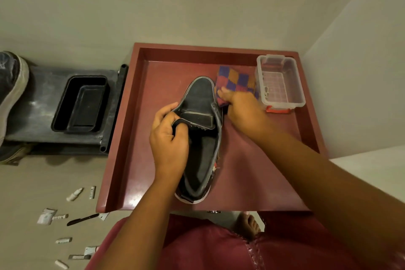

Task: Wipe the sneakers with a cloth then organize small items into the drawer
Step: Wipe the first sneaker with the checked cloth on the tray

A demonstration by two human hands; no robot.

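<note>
Black sneaker point(200, 136) lies in the red drawer point(252, 171), toe toward the far wall, heel toward the person, opening facing up. Left hand point(168, 138) grips the sneaker's left collar edge, fingers curled over the rim, thumb on the outside. Right hand point(243, 107) sits just right of the toe, holding a checked cloth point(236, 79) of blue, orange and pink squares; fingers bunch the near end of the cloth against the side of the sneaker, rest of the cloth spreads on the drawer floor toward the far right corner.

Clear plastic box point(280, 82) with a red clip stands in the far right corner of the drawer, touching or just beside the cloth; cannot tell which.

Left of the drawer: dark shelf point(39, 103) carrying a black tray point(81, 104). A second sneaker point(11, 85) rests at the shelf's left end, partly out of view.

Floor, lower left: small white tubes and packets point(47, 216) scattered, plus 1 black knife-like tool point(82, 219), all well apart from the drawer's contents
</note>
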